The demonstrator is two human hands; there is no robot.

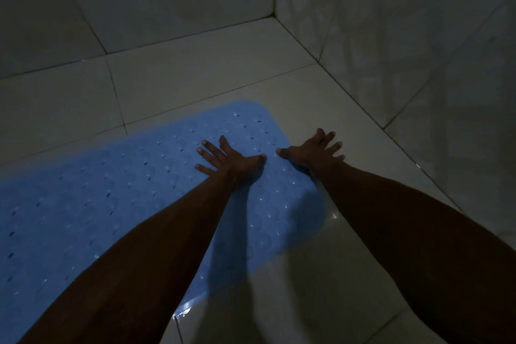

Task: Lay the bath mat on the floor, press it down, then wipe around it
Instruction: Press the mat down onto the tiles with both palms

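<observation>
The translucent blue rubber bath mat with rows of small holes point(117, 204) lay flat on the pale glossy tiled floor point(223, 70), running from the 8 o'clock edge of the view toward centre, its rounded far corner near 12 o'clock. The left hand point(226, 158) rested palm-down on the mat, fingers point(205, 145) spread wide, gripping nothing. The right hand point(312, 152) lay splayed at the mat's 3 o'clock edge, partly over bare tile, likewise empty. Judgement: pressing was in hand; wiping not yet begun, no cloth visible. To seat the mat well, pressure should travel from the centre outward, palms flat, so the underside grips. The floor showed wet glints near 5 o'clock; slipping remained a risk. Lighting was poor.
</observation>
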